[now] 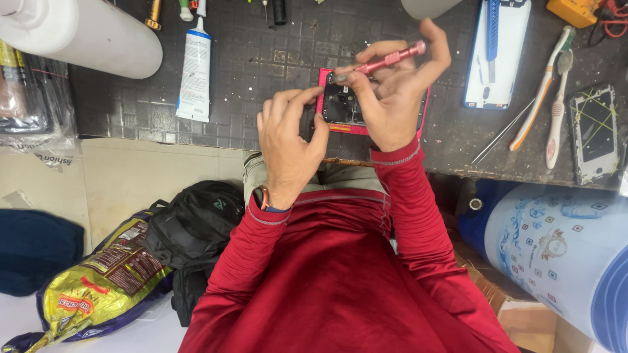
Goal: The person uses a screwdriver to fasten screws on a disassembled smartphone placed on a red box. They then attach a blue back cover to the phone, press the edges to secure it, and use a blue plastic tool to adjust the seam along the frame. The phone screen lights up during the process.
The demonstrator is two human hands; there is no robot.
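A red long-sleeved top [340, 274] fills the bottom of the view, closest to the camera, with both sleeves reaching up to the dark gridded desk [261, 72]. The left hand [288, 147] wears a band at the wrist; its grip is curled closed on the left edge of an opened phone [343, 108], thumb against the side, steadying it. The phone lies flat on the desk near its front edge, in a pink frame, its dark insides showing. The right hand [392, 91] arches over the phone, its grip pinched closed on a slim pink screwdriver [389, 60], which slants from the raised forefinger at upper right down to the tip at the phone's top edge.

A white glue tube [195, 72] lies on the desk to the left, well apart from the hands. To the right lie a white phone back [497, 55], two toothbrushes [553, 98], thin metal tweezers [500, 134] and a small phone with a cracked screen [595, 131]. Below the desk, on the floor, sit a black backpack [190, 229] and a yellow packet [98, 287]; a blue-patterned white drum [562, 248] stands at lower right.
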